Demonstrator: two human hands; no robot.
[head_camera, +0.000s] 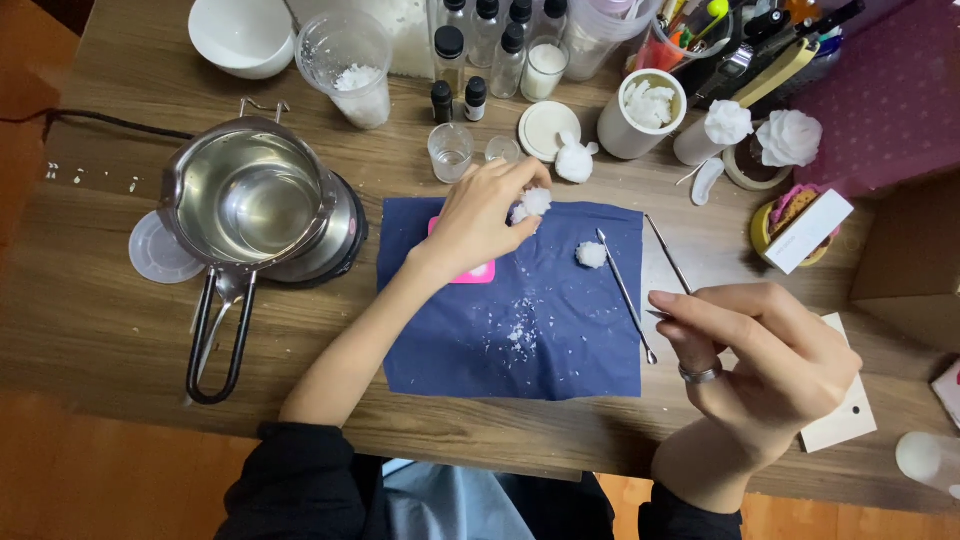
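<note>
Already, one white lump (591, 254) lies finished mid-frame on the blue cloth (520, 330), while the left hand (480, 215) pinches another lump (533, 203) and the right hand (760, 345) grips a thin metal tool (668, 255).

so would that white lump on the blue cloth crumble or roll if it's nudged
The white lump probably crumbles easily: white flakes lie scattered over the blue cloth. It looks light and irregular rather than round, so it would likely tumble briefly, not roll far.
</note>
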